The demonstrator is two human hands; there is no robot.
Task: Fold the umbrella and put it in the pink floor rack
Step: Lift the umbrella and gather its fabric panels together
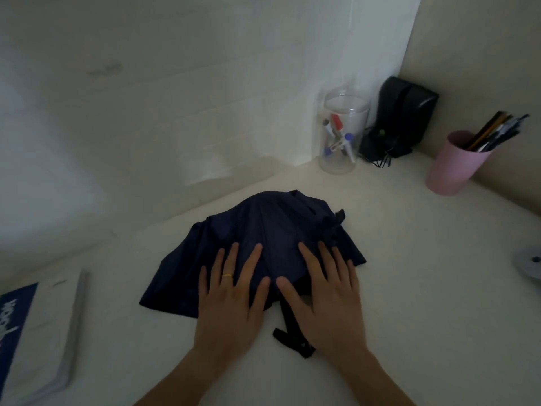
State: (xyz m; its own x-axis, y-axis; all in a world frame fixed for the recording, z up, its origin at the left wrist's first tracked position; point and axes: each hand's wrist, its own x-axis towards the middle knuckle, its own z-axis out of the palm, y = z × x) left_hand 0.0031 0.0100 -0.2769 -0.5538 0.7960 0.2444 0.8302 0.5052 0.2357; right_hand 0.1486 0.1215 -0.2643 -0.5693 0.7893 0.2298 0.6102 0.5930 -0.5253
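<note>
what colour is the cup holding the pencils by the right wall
Pale pink: the cup shows best in the head view, standing at the desk's far right.

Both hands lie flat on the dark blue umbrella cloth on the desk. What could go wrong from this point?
1. The black strap runs under the right hand; it could get trapped inside the fold.
2. The umbrella cloth lies loose and wrinkled; pressed flat by the left hand, it may fold unevenly.
3. No pink floor rack is in view, only a pink cup.

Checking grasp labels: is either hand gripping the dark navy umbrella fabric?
No, left hand and right hand press flat on the dark navy umbrella fabric.
</note>
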